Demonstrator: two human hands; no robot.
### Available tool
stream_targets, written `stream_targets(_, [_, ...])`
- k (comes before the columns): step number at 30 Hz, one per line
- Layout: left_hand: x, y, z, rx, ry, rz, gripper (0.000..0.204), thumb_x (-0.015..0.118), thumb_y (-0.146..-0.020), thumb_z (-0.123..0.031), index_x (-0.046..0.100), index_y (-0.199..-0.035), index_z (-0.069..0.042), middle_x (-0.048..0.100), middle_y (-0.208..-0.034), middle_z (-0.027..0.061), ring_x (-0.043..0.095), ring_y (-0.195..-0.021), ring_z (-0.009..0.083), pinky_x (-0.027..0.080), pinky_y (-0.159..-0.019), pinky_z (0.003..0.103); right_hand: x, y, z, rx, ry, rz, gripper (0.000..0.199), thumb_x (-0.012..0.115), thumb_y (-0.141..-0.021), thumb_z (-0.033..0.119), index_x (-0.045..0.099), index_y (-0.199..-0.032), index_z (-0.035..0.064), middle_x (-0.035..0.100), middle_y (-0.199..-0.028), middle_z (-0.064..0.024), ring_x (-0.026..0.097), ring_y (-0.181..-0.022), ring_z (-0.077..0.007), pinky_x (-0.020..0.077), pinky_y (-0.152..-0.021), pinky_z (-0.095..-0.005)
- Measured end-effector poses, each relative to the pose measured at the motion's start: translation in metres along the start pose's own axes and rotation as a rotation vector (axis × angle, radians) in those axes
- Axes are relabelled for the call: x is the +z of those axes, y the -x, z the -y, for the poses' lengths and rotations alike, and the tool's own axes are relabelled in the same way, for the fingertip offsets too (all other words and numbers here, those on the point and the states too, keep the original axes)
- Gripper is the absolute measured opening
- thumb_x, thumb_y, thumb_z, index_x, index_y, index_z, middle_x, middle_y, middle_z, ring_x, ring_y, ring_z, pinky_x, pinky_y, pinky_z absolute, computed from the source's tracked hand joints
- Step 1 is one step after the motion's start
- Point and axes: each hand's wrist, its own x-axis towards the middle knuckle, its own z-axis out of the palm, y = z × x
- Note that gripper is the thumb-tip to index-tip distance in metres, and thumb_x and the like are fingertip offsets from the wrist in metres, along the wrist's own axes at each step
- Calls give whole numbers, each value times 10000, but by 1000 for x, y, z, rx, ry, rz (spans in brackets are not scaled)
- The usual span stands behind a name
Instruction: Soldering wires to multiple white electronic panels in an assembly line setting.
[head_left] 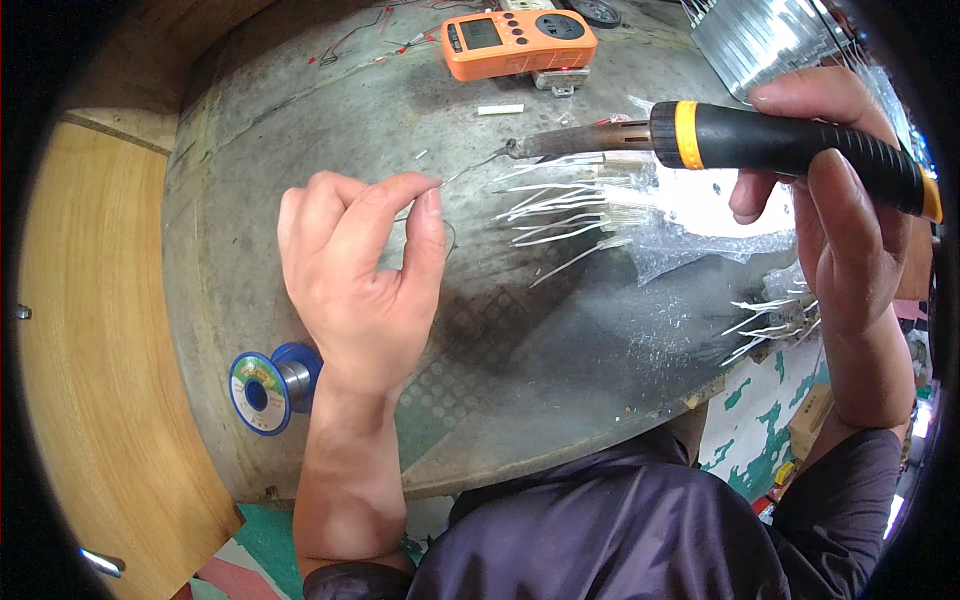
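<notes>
My left hand is closed in a pinch, thumb against index finger, on a thin solder wire. The wire runs from my fingertips up to the dark tip of a soldering iron; they appear to touch. My right hand grips the iron by its black handle with yellow bands, the tip pointing left. A loop of wire curves beside my left thumb. Below the iron's barrel lie several white-coated leads fanning out of clear plastic. The blue solder spool stands near my left wrist.
An orange meter with a small screen and socket sits at the back. A short white tube lies before it. Red wires are at the far left, a shiny metal block at the far right, and more white leads by the right edge.
</notes>
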Motion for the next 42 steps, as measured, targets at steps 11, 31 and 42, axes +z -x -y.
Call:
stream_targets(11, [0, 0, 0, -17, -4, -5, 129, 706, -705, -56, 670, -819, -103, 508, -713, 29, 458, -681, 206, 370, -623, 314, -6, 3, -2, 12, 25, 25, 401, 427, -949, 298, 504, -1178, -21, 575, -913, -139, 624, -654, -140, 513, -602, -236])
stream_targets(31, [4, 3, 1, -37, 39, 70, 125, 687, -682, -34, 638, -781, -93, 504, -716, 38, 455, -677, 220, 373, -627, 327, -11, 6, 2, -8, 120, -8, 393, 442, -936, 318, 545, -1110, -18, 556, -922, -117, 548, -571, -101, 429, -491, -215])
stream_targets(42, [11, 4, 1, -49, 60, 74, 112, 693, -711, -40, 652, -805, -85, 515, -718, 40, 471, -686, 222, 382, -638, 324, 4, -6, -3, -11, -4, 36, 360, 453, -939, 269, 527, -1102, -44, 560, -819, -104, 537, -567, -85, 411, -502, -208])
